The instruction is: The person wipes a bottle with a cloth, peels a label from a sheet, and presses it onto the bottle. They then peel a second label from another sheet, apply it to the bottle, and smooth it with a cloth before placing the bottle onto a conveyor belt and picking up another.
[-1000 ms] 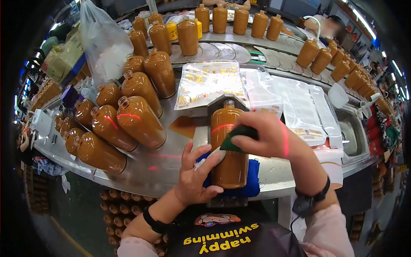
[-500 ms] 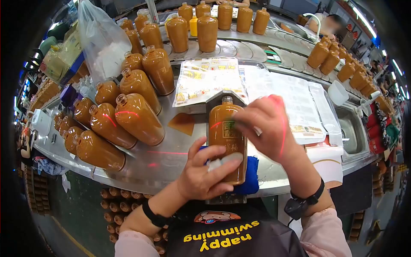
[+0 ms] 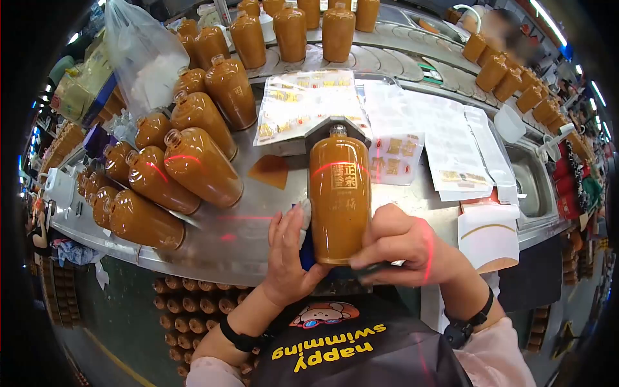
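Note:
A glossy brown bottle (image 3: 340, 193) with gold lettering lies neck away from me in a dark angular holder (image 3: 317, 134). My left hand (image 3: 288, 258) is at its lower left side, fingers curled round a whitish wad (image 3: 305, 222) with blue cloth beneath. At the bottle's lower right corner is my right hand (image 3: 409, 248), its fingers closed on a dark object whose shape is blurred. Behind the bottle rests a printed sheet of gold labels (image 3: 306, 97). A smaller label sheet (image 3: 398, 158) is just right of the bottle.
Several brown bottles (image 3: 203, 168) lean at the left, near a plastic bag (image 3: 145, 58). More bottles (image 3: 290, 35) stand on the conveyor behind. White sheets (image 3: 445, 142) and a sink (image 3: 530, 187) are at the right. A person (image 3: 496, 29) is at the back right.
My right hand has moved from the label down to the bottle's lower right. My left hand has shifted left off the bottle's front. Conveyor bottles have moved, and the view has shifted slightly.

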A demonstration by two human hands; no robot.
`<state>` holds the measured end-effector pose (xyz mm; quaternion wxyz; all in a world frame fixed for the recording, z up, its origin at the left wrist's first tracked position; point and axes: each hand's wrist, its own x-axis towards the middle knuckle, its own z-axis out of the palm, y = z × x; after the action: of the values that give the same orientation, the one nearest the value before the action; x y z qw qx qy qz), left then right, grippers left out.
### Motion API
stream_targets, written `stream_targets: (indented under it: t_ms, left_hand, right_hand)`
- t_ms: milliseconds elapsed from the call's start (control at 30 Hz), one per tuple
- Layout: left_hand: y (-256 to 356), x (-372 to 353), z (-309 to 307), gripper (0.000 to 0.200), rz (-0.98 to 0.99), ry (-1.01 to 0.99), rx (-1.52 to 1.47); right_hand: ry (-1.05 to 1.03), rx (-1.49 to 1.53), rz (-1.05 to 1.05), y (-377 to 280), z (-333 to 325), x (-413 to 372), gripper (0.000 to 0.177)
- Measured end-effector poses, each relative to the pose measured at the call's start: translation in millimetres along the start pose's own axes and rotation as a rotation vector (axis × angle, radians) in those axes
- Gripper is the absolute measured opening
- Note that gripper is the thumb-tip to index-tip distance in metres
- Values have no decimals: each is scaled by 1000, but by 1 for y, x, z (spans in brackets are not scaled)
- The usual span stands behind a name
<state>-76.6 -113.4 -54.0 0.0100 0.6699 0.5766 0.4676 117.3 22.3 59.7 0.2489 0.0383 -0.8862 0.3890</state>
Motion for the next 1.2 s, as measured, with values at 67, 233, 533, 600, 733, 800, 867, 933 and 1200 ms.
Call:
stream_targets:
  t_ms: [67,233,533,600,733,800,867,933,1200]
  left_hand:
    - [2,1,-4,80,51,-10,34]
    - [6,47,-36,66,404,-258,137]
    - [-36,97,3,44,-290,100,-425]
    - [-47,98,12,43,-386,65,-674]
    - [-47,132,22,39,-817,-149,-1485]
    - [-53,152,33,41,-929,-236,-1531]
    - [-52,165,36,36,-908,-417,-1612]
    - [-58,171,40,31,-839,-563,-1471]
    - [0,107,-70,29,-643,25,-1155]
  right_hand:
    - [66,45,129,9,2,-16,19]
    - [328,-8,399,16,-7,-28,14]
    - [192,-786,287,35,-22,88,17]
    - [72,-651,173,23,-20,92,15]
    - [333,-719,195,46,-22,76,11]
    - [425,-485,307,28,-23,55,10]
    - [362,-406,373,18,-22,27,9]
    - [512,-165,458,23,-21,-3,10]
    - [668,142,493,17,-34,-27,14]
